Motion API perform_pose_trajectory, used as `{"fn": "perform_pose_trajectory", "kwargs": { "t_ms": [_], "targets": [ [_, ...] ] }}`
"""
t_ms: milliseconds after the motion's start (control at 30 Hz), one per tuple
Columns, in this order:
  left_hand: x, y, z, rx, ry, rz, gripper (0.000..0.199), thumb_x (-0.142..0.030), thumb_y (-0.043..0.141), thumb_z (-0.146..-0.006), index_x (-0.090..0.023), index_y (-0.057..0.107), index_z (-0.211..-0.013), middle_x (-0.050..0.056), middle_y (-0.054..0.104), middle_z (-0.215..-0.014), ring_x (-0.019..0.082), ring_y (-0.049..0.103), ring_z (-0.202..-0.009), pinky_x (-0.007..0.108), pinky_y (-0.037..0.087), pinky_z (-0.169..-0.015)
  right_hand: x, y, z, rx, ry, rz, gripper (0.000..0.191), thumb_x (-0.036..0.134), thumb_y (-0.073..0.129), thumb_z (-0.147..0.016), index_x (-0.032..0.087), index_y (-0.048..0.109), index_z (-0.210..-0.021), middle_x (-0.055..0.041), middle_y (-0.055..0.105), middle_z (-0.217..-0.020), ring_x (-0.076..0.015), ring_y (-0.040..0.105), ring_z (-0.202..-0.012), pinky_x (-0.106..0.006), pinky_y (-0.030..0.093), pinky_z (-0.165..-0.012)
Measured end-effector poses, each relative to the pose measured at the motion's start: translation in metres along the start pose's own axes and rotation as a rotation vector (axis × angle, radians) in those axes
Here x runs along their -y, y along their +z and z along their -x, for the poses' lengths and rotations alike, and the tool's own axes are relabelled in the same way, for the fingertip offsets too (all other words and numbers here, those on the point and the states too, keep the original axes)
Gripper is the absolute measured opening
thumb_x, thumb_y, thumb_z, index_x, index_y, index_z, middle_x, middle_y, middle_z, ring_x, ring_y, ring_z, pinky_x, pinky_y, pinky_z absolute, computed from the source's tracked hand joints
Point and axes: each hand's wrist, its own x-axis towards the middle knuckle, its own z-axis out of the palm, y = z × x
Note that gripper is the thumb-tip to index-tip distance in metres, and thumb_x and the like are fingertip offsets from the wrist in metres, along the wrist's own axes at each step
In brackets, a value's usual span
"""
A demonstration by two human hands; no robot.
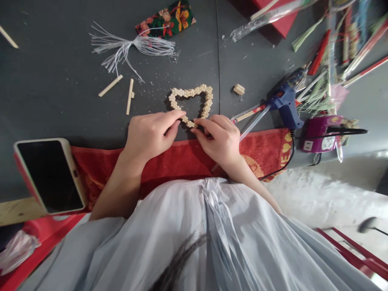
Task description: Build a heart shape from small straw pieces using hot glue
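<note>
A heart-shaped frame made of small cream-coloured pieces lies on the dark table, its point towards me. My left hand pinches the lower left side of it between thumb and forefinger. On the other side of the point, my right hand grips the frame with thumb and fingertips. Beyond my left hand lie a short wooden stick and another stick with a small piece against it. A small bundle of cut sticks rests to the right of the heart.
A blue glue gun lies at right beside a purple power socket box. White bound strands and a floral packet are at the back. A phone sits left, partly on a red towel along the edge.
</note>
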Motion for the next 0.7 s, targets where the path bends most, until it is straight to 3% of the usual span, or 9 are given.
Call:
{"fn": "perform_pose_trajectory", "kwargs": {
  "t_ms": [200,500,700],
  "targets": [
    [0.0,0.005,-0.001,0.051,0.019,-0.007,0.036,-0.025,0.048,-0.099,-0.025,0.068,-0.128,0.003,0.079,-0.091,0.014,0.073,-0.075,0.024,0.046,-0.063,0.001,-0.001,0.0,0.012,0.009,0.004,0.017,0.025,0.059,-0.095,0.018,0.075,-0.096,-0.0012,0.064,-0.071,-0.0157,0.06,-0.071,-0.029,0.048,-0.068],
    [-0.002,0.005,-0.003,0.114,0.007,-0.051,0.036,-0.025,0.044,-0.099,-0.028,0.069,-0.125,0.002,0.079,-0.092,0.015,0.073,-0.076,0.024,0.047,-0.064,0.006,-0.011,-0.007,0.118,0.06,0.063,0.017,0.025,0.054,-0.094,0.021,0.071,-0.094,-0.0026,0.06,-0.074,-0.0187,0.057,-0.074,-0.033,0.044,-0.07],
    [-0.002,0.002,-0.004,0.15,0.0,-0.034,0.036,-0.024,0.043,-0.1,-0.029,0.069,-0.124,0.001,0.079,-0.093,0.016,0.073,-0.079,0.025,0.047,-0.065,0.005,-0.007,-0.008,0.113,0.02,0.119,0.015,0.024,0.055,-0.092,0.022,0.069,-0.087,-0.0023,0.063,-0.074,-0.0182,0.057,-0.072,-0.032,0.045,-0.067]
  ]
}}
